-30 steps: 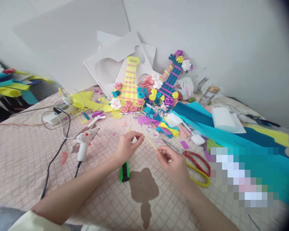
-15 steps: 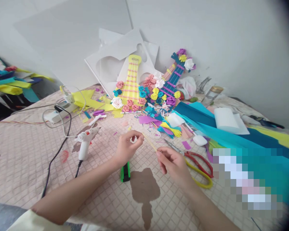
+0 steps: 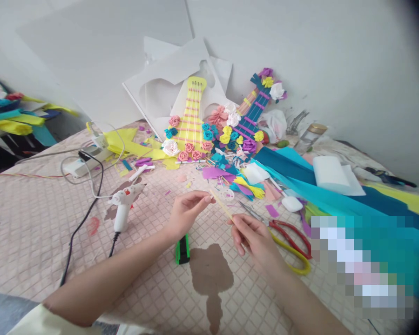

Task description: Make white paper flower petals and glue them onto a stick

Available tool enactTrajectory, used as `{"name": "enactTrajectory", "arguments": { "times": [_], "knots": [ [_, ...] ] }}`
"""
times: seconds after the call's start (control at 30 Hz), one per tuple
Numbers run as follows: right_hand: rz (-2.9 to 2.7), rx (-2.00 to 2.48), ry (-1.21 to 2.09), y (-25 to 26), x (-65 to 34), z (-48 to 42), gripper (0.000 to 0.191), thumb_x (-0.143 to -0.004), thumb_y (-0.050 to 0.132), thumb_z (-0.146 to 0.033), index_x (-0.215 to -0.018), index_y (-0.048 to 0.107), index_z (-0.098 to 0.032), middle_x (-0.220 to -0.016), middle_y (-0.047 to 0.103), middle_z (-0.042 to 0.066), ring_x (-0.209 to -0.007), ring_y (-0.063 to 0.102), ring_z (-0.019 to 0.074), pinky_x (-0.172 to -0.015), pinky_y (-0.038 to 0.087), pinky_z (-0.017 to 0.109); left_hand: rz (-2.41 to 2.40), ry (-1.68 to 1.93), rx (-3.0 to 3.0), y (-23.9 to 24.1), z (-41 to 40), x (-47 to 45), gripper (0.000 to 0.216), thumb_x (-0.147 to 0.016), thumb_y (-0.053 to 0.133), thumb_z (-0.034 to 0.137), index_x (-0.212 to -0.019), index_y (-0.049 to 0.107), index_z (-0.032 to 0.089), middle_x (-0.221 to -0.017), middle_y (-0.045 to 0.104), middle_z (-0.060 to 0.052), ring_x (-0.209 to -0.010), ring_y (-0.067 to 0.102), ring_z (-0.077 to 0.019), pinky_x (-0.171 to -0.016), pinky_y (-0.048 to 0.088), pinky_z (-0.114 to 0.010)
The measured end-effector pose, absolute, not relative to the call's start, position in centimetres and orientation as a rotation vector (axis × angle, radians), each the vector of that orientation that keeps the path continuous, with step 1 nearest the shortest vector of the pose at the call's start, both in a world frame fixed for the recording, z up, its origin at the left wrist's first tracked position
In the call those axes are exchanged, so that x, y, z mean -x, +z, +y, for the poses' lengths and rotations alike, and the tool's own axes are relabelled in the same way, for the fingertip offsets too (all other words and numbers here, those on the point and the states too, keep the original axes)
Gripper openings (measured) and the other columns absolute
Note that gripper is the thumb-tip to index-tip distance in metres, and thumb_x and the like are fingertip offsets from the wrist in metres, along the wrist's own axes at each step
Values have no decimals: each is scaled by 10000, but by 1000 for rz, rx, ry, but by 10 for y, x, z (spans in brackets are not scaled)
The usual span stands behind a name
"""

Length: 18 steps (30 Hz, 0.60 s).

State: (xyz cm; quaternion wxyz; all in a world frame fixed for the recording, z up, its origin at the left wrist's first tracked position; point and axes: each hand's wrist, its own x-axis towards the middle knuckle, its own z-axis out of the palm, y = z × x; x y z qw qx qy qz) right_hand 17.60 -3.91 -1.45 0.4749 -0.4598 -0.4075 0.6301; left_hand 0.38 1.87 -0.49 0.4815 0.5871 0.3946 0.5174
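A thin pale-yellow stick (image 3: 223,206) slants between my hands above the table. My right hand (image 3: 253,237) is closed on its lower end, thumb against the fingers. My left hand (image 3: 188,211) pinches near the upper end with thumb and fingertips; the exact contact is too small to see. Just below the left wrist lies a green and black utility knife (image 3: 182,251), partly covered by the hand. Scissors (image 3: 289,237) with red and yellow handles rest beside my right hand, which hides part of them.
A white glue gun (image 3: 123,211) stands at the left, its cord near a power strip (image 3: 87,160). Behind are a yellow paper guitar (image 3: 193,116) and a blue one (image 3: 253,114), both with paper flowers. Paper scraps, blue sheets (image 3: 300,186) and a glass jar (image 3: 312,137) lie around.
My left fingers have straightened somewhat and moved slightly right along the stick's upper end. My right hand has shifted a little to the right, still holding the stick.
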Motion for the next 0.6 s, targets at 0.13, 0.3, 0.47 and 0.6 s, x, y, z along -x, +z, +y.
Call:
{"name": "enactTrajectory", "arguments": {
  "times": [0.13,0.3,0.47,0.6],
  "knots": [
    [-994,1170,1517,-14,-175,-38,288,-812,562,-432,-786,592,-146,-491,464,-63,-350,401,34,-376,261,181,942,1235,-1325,-3,17,-4,146,-743,639,282,-786,677,147,-810,712,-58,-769,645,-162,-731,509,-276],
    [-1050,1174,1502,-18,-173,-38,282,-818,553,-426,-789,589,-148,-500,467,-60,-362,405,40,-392,283,190,987,1229,-1318,-6,18,-3,166,-702,676,301,-753,674,144,-784,697,-45,-707,625,-148,-679,505,-269],
    [-1031,1174,1557,-16,-172,-38,308,-799,557,-445,-763,584,-141,-466,416,-71,-345,367,42,-378,245,194,966,1249,-1319,-10,20,-3,192,-676,692,338,-686,651,151,-702,670,-25,-644,600,-132,-627,499,-257],
    [-888,1099,1726,-14,-174,-37,318,-773,576,-444,-689,556,-137,-426,285,-104,-325,252,19,-369,158,187,944,1261,-1339,-10,21,-2,210,-681,680,366,-693,645,160,-720,673,-33,-675,603,-144,-660,501,-275]
  ]
}}
